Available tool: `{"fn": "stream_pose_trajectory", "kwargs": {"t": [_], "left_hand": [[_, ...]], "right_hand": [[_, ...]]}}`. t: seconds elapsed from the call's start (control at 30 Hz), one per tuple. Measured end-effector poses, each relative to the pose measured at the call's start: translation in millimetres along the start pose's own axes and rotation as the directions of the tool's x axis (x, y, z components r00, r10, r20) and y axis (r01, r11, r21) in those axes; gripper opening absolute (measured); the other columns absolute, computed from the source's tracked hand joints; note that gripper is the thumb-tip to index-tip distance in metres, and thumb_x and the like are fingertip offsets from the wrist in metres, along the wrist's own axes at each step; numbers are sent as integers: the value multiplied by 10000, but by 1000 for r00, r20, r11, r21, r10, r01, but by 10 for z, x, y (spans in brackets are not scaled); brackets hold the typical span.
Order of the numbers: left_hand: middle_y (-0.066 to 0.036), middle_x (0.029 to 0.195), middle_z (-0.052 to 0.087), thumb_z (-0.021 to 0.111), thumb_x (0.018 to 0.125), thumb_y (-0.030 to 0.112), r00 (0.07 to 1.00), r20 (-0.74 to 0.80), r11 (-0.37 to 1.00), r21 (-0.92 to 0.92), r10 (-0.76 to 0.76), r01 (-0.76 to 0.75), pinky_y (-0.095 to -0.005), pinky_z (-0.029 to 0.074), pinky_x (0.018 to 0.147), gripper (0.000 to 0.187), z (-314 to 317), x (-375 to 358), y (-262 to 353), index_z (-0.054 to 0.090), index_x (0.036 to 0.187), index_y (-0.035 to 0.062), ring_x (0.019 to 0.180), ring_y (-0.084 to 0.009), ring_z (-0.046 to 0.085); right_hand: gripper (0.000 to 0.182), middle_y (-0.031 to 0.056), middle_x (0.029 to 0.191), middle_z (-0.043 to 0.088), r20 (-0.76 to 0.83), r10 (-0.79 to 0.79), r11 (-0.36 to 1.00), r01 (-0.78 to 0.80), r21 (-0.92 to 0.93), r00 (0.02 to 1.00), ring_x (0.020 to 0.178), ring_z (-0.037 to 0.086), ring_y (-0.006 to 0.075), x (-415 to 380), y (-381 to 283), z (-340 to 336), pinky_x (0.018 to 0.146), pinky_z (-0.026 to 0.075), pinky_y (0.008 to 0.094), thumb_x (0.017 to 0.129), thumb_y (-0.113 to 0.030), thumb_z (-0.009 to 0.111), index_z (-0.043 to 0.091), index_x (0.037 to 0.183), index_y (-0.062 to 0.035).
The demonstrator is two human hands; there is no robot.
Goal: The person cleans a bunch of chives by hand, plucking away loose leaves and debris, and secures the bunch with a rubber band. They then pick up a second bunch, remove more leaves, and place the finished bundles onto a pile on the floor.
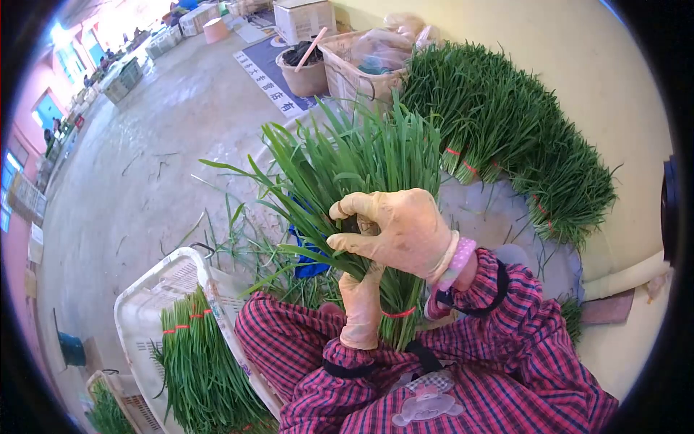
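Note:
Upright before my lap stands a bunch of garlic chives (383,159), its long flat leaves fanning upward and a red band (399,313) around the lower stems. My left hand (361,307), in a pale rubber glove, is closed on the bunch's left side just above the band. Higher up, my right hand (405,230), gloved alike, reaches across the front with its fingers curled around leaves at the left. A gap shows between its thumb and forefinger. The stem ends sit low against my checked clothing.
Banded chive bunches (499,123) line the wall at right. A white plastic crate (130,318) at left holds more bunches. Loose leaves litter the floor (144,188). At the back are a bucket (307,78), a basket with plastic bags (340,61) and a foam box (303,20).

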State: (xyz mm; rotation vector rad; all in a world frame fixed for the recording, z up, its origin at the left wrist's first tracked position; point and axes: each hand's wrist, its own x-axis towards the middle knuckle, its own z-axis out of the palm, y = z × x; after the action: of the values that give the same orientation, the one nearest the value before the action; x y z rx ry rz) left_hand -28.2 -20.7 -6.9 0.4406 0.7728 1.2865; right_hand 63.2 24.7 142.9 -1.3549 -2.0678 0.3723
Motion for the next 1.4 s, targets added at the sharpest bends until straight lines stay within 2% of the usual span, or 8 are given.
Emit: {"fn": "stream_pose_trajectory", "kwargs": {"t": [0.13,0.2,0.23,0.37,0.87,1.1,1.2,1.4], "left_hand": [[-12,1097,643,699,867,47,999,2,998,54,41,-41,-269,467,868,266,-48,22,-54,659,1128,17,967,-103,582],[-10,1108,640,705,864,54,999,18,998,43,42,-43,-269,463,870,281,-4,10,-16,656,1139,20,970,-103,580],[-6,1109,639,708,863,58,999,5,997,50,51,-52,-268,461,871,281,36,0,20,657,1137,26,973,-101,578],[-18,1068,651,677,871,24,998,-35,998,36,45,-44,-291,489,860,255,66,-8,51,645,1124,29,935,-133,608],[-31,1030,643,650,882,34,997,42,998,-18,57,-57,-298,506,807,221,44,27,-1,634,1102,31,900,-153,619],[-44,1047,652,660,874,68,999,22,1000,4,-29,29,-304,513,803,253,35,81,75,623,1120,22,911,-158,625],[-50,1097,652,650,888,44,999,4,999,14,-43,43,-310,510,849,285,-8,159,25,604,1168,21,946,-169,630],[-63,1134,636,652,885,33,993,-111,999,24,-34,37,-323,505,870,296,-6,199,13,598,1174,9,971,-187,624]], "right_hand": [[246,34,654,619,16,20,998,-19,-55,1000,612,604,79,32,63,101,575,484,246,787,-181,768,693,990,-65],[226,17,701,640,101,186,907,-211,365,977,638,604,76,14,130,138,585,488,244,837,-166,722,688,1017,-35],[226,17,701,640,99,187,908,-211,363,977,638,604,76,7,135,110,585,488,244,837,-166,722,688,1017,-35],[239,-5,876,665,345,365,490,-494,719,864,683,578,51,-43,182,-35,595,452,181,915,-196,643,687,1077,-26],[208,10,859,695,397,330,275,-490,827,856,732,630,71,-399,274,-49,620,463,201,912,-247,650,705,937,-48],[348,24,972,702,404,366,260,-509,820,838,720,658,104,-756,361,-45,594,472,200,1009,-316,475,642,1187,-68],[358,63,954,699,444,374,87,-507,857,814,685,649,123,-926,461,-50,575,466,227,1014,-281,467,605,1239,-39],[353,45,996,698,461,352,52,-509,859,815,722,641,102,-1146,660,-25,610,473,205,1008,-280,482,589,1279,-79]]}}
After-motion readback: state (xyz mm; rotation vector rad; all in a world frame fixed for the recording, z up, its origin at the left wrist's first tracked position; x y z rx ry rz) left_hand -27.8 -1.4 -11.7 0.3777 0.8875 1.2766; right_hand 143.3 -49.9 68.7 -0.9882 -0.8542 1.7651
